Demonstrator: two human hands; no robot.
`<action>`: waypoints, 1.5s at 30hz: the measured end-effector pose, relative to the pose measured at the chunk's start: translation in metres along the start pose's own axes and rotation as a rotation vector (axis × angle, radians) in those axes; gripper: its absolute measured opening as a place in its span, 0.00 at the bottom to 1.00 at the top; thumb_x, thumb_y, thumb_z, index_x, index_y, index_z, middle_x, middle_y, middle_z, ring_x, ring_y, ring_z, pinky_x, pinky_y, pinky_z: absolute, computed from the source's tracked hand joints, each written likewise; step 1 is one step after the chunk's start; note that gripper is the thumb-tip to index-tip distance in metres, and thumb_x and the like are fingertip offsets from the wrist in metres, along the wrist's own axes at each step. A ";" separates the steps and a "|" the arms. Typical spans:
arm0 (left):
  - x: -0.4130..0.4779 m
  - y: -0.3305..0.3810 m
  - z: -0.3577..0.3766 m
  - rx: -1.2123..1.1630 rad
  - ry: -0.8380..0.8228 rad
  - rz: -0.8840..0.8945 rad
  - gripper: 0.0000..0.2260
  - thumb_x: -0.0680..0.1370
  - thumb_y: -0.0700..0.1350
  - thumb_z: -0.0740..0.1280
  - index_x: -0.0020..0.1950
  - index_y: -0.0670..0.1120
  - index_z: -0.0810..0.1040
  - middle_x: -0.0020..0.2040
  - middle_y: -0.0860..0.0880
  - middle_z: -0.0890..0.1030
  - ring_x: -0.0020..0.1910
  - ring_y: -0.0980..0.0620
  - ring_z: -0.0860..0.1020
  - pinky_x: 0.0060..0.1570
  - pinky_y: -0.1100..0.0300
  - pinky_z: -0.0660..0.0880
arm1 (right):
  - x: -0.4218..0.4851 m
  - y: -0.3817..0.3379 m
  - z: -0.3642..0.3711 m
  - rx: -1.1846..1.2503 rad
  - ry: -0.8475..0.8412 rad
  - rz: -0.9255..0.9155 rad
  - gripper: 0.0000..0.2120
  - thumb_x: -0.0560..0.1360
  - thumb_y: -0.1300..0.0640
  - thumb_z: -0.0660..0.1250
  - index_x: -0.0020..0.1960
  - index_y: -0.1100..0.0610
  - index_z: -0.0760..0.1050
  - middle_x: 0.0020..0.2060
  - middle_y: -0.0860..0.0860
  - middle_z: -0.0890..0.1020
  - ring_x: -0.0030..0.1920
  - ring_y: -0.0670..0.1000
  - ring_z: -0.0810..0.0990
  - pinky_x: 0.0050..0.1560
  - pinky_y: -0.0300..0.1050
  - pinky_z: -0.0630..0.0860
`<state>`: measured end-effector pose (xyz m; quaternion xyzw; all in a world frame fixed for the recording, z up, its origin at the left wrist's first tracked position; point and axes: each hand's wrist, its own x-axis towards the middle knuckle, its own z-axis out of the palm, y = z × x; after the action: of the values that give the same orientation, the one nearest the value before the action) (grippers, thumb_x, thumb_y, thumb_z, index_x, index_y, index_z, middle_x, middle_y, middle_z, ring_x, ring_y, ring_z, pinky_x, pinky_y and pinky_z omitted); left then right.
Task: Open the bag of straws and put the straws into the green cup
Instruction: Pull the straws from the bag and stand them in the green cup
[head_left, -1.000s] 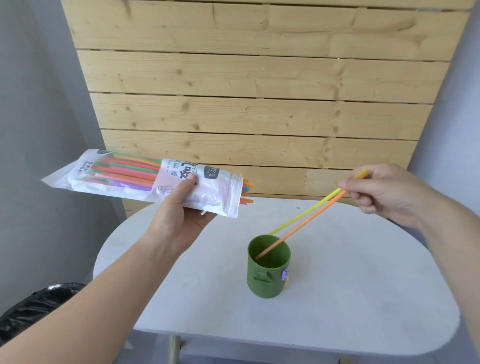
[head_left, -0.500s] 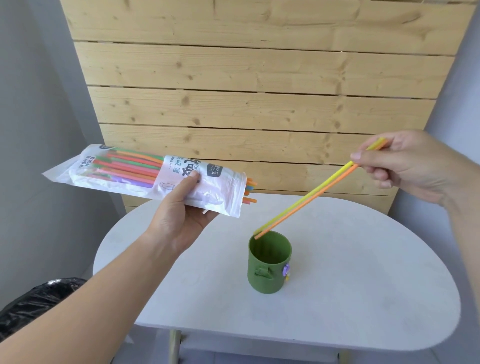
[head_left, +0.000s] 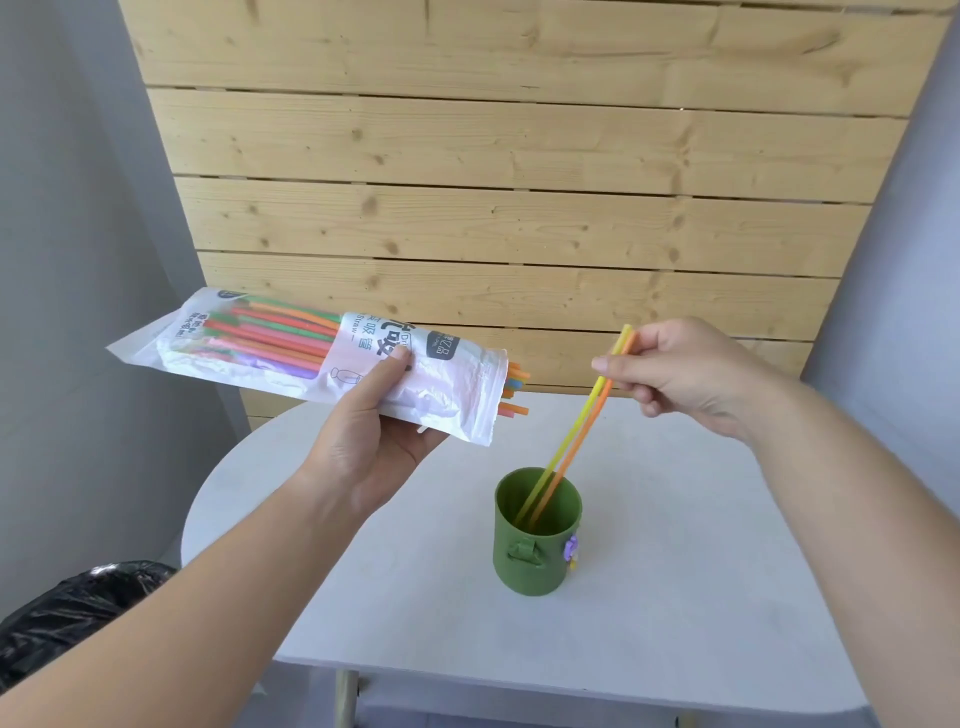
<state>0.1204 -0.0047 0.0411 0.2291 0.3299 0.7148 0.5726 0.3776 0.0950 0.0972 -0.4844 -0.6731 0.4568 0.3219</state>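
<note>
A white oval table (head_left: 675, 597) is set against a slatted wooden panel (head_left: 519, 234), with grey walls at either side. A black rubbish sack (head_left: 78, 608) is seen at the near left, lower than the tabletop. A green cup (head_left: 535, 561) is stood upright near the middle of the table. Two straws (head_left: 576, 441), one yellow and one orange, are pinched near their top ends by the right hand (head_left: 685, 379); their lower ends are sunk inside the cup. The bag of straws (head_left: 260, 338) is grasped in the left hand (head_left: 374, 436) and held in the air, left of and beyond the cup. Its open end is turned right, with coloured straw tips (head_left: 514, 387) poking out.
</note>
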 end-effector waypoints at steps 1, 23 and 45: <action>0.000 0.001 0.000 -0.003 -0.002 0.001 0.08 0.84 0.44 0.67 0.60 0.44 0.82 0.59 0.43 0.88 0.60 0.43 0.86 0.64 0.40 0.80 | 0.004 0.002 0.008 0.039 0.024 0.001 0.06 0.74 0.59 0.76 0.42 0.60 0.80 0.26 0.49 0.77 0.24 0.44 0.70 0.26 0.38 0.71; -0.011 0.009 0.013 -0.082 -0.077 0.003 0.17 0.76 0.45 0.71 0.64 0.44 0.81 0.63 0.42 0.86 0.65 0.42 0.84 0.64 0.40 0.80 | -0.034 -0.012 0.075 0.101 0.122 -0.208 0.18 0.81 0.44 0.63 0.51 0.60 0.77 0.29 0.52 0.77 0.24 0.48 0.71 0.25 0.42 0.69; -0.009 0.007 0.015 -0.144 -0.026 -0.015 0.06 0.83 0.43 0.68 0.56 0.44 0.83 0.59 0.43 0.88 0.67 0.43 0.83 0.69 0.39 0.77 | -0.032 -0.006 0.084 0.263 0.232 -0.292 0.09 0.82 0.53 0.66 0.48 0.58 0.78 0.26 0.47 0.76 0.23 0.48 0.70 0.24 0.43 0.69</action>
<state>0.1289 -0.0107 0.0568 0.1939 0.2717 0.7295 0.5970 0.3122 0.0390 0.0714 -0.3850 -0.6293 0.4304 0.5201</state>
